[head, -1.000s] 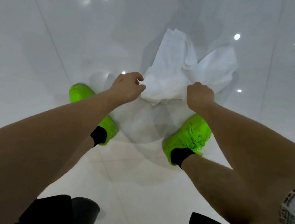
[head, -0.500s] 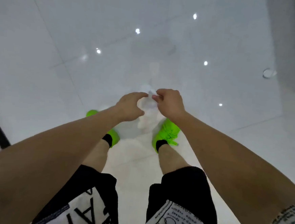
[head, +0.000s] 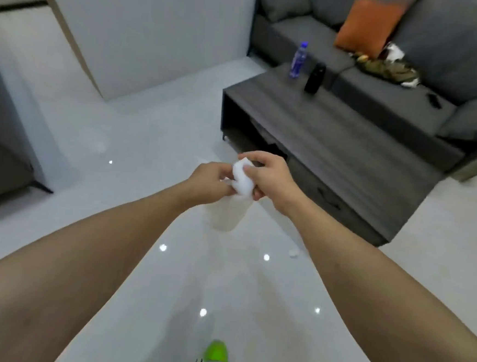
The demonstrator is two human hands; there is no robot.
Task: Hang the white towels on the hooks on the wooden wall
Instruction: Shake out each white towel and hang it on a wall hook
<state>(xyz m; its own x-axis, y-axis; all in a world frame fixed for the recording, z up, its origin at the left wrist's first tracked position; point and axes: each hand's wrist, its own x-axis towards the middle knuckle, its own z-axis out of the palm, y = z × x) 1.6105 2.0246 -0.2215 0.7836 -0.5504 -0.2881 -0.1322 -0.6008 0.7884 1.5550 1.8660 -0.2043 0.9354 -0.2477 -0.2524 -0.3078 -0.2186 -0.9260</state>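
left hand (head: 207, 182), right hand (head: 271, 177), both curled, touching

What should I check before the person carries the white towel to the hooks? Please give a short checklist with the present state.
1. Left hand grips the white towel: ok.
2. Right hand pinches the towel's top: ok.
3. Towel off the floor: ok, its lower part hangs in the air.
4. Hooks and wooden wall in sight: not ok, none in view.
5. Path clear of the coffee table: cannot tell, it stands close on the right.
6. Towel edge or loop ready for a hook: cannot tell, the towel is bunched.
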